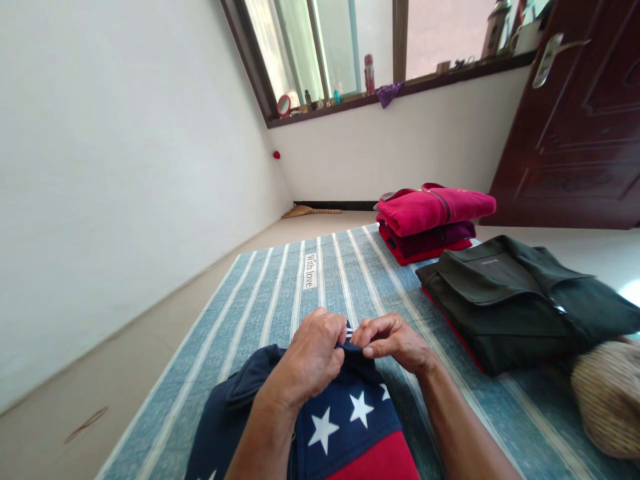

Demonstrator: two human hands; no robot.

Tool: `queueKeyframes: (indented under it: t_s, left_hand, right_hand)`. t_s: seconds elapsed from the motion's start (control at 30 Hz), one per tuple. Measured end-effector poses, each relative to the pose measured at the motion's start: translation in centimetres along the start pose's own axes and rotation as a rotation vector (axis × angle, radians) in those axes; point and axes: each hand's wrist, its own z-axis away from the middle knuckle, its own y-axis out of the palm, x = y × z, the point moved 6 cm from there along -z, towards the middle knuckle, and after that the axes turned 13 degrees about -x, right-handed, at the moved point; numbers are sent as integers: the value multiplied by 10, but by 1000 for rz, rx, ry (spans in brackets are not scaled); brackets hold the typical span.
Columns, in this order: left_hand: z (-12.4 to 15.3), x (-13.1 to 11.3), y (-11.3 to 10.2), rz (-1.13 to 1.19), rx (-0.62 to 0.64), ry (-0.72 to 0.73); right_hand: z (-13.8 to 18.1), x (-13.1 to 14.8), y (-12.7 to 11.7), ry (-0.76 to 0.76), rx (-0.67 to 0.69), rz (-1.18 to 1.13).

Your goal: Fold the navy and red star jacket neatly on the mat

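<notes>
Pinching navy starred garment (350, 433) at lower centre, with fingers of left hand (317, 350) and right hand (393, 340) clamped on its edge; might crease or slip if tugged unevenly.

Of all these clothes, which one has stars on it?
The navy-and-red garment held by the left hand and right hand. White stars show on it; none show on the dark green garment or the pink-topped pile.

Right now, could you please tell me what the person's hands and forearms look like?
The left hand and right hand are bare, without gloves. Both forearms are uncovered as far as they show, with no sleeve, watch or bracelet visible.
</notes>
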Motion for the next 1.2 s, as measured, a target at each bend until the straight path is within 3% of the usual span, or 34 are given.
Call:
queueKeyframes:
  t_s: [0.4,0.63,0.83,0.97,1.07,1.2]
  left_hand:
    - [3,-2,4,17,-37,39]
    - [4,-19,14,-205,121,58]
    - [6,-22,24,-198,84,85]
    - [7,-22,28,-162,75,57]
    - [5,-27,10,-123,34,46]
    - [7,-20,-43,-112,-30,92]
  right_hand:
    - [3,-8,-6,53,-42,45]
    - [7,-26,-23,91,-182,218]
    - [10,-31,-29,124,-201,385]
    - [11,-35,-35,154,-239,368]
    - [10,-40,-40,196,-292,311]
    - [14,-48,-40,281,-338,266]
